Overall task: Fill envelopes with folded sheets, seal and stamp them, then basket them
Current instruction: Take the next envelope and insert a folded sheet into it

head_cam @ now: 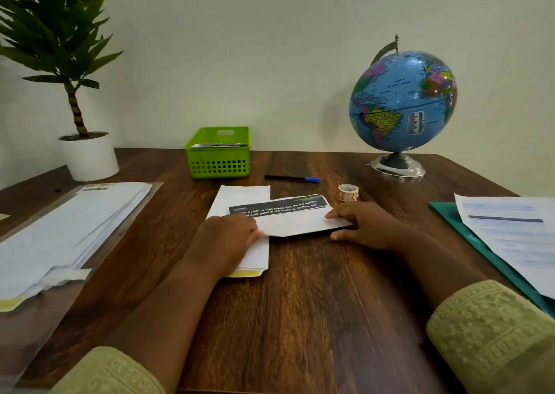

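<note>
**Both hands on a folded sheet over an envelope at a wooden desk**

I am looking down at my two forearms, in pale green embroidered sleeves, stretched across a dark wooden table (300,303). Between my hands lies a folded sheet (297,220), white with a black printed band along its far edge. It sits crosswise, its left part overlapping a white envelope (240,196) that lies lengthwise beneath it, with a yellow strip at the near end.

My left hand (228,237) rests on the envelope, its fingers curled around the sheet's left end. My right hand (365,225) pinches the sheet's right corner, with fingers on top and the thumb at the near edge.

At the far middle of the table stands a green basket (217,160) with some paper inside; what that paper is, I cannot tell. Near it to the right lies a black pen (291,178) with a blue cap. A small patterned roll (348,192) stands just beyond my right hand.

On my left, a stack of envelopes (69,222) lies in a clear plastic sleeve. On my right, printed sheets (510,231) rest on a teal folder (468,237).

A globe (402,102) stands at the far right, and a potted plant (87,156) at the far left, both against a pale wall.
</note>
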Demonstrator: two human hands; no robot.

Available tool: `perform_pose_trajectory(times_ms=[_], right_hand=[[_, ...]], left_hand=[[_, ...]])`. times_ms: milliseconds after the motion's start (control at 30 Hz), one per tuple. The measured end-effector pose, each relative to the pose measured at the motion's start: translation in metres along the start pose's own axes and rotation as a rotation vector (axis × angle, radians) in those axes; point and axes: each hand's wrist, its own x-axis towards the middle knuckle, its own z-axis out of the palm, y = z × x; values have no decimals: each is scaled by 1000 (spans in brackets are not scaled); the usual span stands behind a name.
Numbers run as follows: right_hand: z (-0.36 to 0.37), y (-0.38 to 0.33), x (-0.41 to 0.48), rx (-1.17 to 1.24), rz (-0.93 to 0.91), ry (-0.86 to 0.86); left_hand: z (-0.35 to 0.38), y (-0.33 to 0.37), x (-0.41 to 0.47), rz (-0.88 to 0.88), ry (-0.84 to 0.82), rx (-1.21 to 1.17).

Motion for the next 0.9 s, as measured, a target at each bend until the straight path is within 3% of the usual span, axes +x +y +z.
perform_pose_trajectory(times_ms=[67, 233, 300, 567, 667, 800, 900], right_hand=[[-2, 0, -2, 38, 2, 54], [-12, -8, -7, 280, -28, 291], [-13, -10, -6, 371, -11, 375], [-4, -3, 4, 313, 128, 388], [1, -4, 4, 212, 159, 310], [6, -4, 5, -128, 80, 193], [4, -5, 4, -157, 29, 85]], left_hand=[[-3, 3, -1, 40, 150, -20], [-19, 3, -2, -77, 456, -329], [-20, 4, -2, -113, 490, -375], [-13, 1, -1, -108, 297, -149], [-7, -1, -3, -116, 123, -107], [5, -4, -3, -71, -194, -135], [7, -5, -2, -78, -213, -155]])
